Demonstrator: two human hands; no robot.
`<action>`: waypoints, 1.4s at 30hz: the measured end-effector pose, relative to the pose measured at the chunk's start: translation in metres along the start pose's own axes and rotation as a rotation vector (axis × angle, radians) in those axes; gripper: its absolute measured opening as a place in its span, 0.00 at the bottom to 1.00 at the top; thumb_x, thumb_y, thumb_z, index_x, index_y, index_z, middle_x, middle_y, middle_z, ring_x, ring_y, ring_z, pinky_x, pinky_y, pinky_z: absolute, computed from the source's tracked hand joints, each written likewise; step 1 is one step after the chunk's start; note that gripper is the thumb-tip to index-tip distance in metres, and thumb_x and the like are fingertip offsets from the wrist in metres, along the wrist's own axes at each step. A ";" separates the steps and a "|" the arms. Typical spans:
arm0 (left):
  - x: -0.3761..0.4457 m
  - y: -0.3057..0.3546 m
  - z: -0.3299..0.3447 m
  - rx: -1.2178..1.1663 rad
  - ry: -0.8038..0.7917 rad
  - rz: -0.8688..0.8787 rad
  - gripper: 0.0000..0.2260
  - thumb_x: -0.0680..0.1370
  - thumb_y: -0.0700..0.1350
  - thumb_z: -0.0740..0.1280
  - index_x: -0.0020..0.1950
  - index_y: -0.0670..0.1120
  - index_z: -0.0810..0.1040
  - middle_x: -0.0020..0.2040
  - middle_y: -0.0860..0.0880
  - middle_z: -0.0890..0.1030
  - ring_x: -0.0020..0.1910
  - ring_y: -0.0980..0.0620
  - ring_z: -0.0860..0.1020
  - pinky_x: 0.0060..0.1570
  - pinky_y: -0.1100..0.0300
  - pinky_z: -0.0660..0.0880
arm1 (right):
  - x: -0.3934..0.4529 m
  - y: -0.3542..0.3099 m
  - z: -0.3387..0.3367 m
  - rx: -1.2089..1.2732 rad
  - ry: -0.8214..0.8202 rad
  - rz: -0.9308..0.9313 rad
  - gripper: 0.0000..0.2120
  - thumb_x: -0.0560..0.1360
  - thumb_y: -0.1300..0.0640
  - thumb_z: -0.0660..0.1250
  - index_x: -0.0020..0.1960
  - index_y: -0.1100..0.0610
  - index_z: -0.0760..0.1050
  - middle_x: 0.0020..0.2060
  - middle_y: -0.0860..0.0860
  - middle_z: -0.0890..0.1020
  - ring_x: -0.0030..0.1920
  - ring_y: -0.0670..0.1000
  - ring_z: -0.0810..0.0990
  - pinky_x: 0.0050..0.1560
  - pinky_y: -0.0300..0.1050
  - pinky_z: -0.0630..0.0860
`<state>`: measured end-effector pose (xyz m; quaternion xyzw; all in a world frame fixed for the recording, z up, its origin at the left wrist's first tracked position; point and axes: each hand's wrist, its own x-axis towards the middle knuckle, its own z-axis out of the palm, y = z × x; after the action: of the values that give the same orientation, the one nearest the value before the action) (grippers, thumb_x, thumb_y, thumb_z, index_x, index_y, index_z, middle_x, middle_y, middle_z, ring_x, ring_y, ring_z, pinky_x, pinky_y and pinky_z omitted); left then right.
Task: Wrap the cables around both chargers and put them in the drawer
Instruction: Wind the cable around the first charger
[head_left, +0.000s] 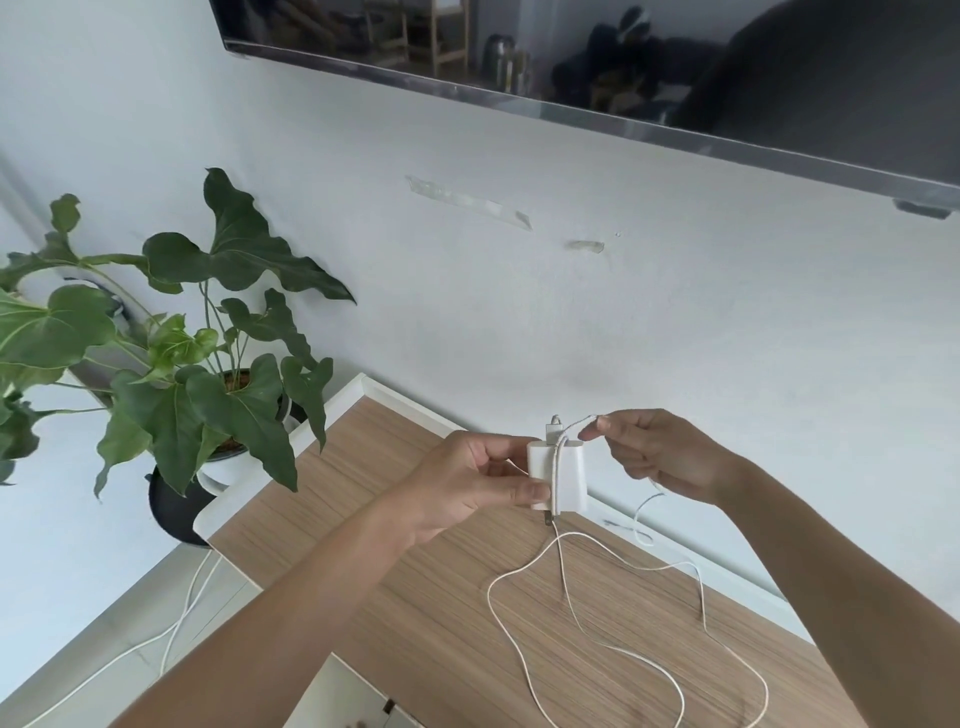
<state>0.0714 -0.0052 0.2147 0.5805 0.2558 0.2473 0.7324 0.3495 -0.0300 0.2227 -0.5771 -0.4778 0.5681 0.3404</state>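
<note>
At frame center, our left hand (470, 480) has a grip on the white charger (563, 475) above the bench (363, 519); our right hand (652, 449) pinches its cable (566, 431), whose slack loops lower right.

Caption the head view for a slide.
Left hand holds a white charger while right hand winds its cable around it above a wooden cabinet top.

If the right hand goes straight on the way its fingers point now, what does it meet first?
Probably the charger: the right hand points left, pinching the cable beside it. The left hand lies beyond; depth is unclear.
</note>
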 end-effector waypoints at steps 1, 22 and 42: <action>0.001 0.001 0.000 -0.017 -0.001 0.014 0.15 0.74 0.31 0.74 0.59 0.41 0.84 0.47 0.47 0.86 0.44 0.54 0.83 0.50 0.62 0.79 | 0.000 0.006 0.000 0.040 -0.005 0.009 0.17 0.77 0.47 0.68 0.55 0.60 0.85 0.31 0.50 0.56 0.31 0.49 0.54 0.34 0.46 0.50; 0.021 -0.013 -0.028 -0.093 0.263 -0.028 0.16 0.69 0.43 0.79 0.57 0.46 0.87 0.51 0.42 0.84 0.51 0.47 0.84 0.57 0.54 0.81 | -0.043 -0.024 0.087 -1.055 -0.039 -0.144 0.19 0.83 0.42 0.58 0.43 0.52 0.78 0.30 0.51 0.77 0.30 0.48 0.72 0.39 0.48 0.73; 0.010 -0.002 -0.022 0.403 0.049 -0.105 0.13 0.75 0.48 0.78 0.59 0.53 0.86 0.45 0.56 0.86 0.42 0.57 0.79 0.51 0.62 0.72 | -0.028 -0.091 0.049 -0.891 -0.022 -0.227 0.10 0.82 0.49 0.65 0.48 0.46 0.84 0.37 0.52 0.83 0.32 0.46 0.71 0.36 0.38 0.69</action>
<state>0.0647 0.0171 0.2073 0.6949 0.3477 0.1667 0.6070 0.2896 -0.0355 0.3108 -0.6051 -0.7393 0.2724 0.1142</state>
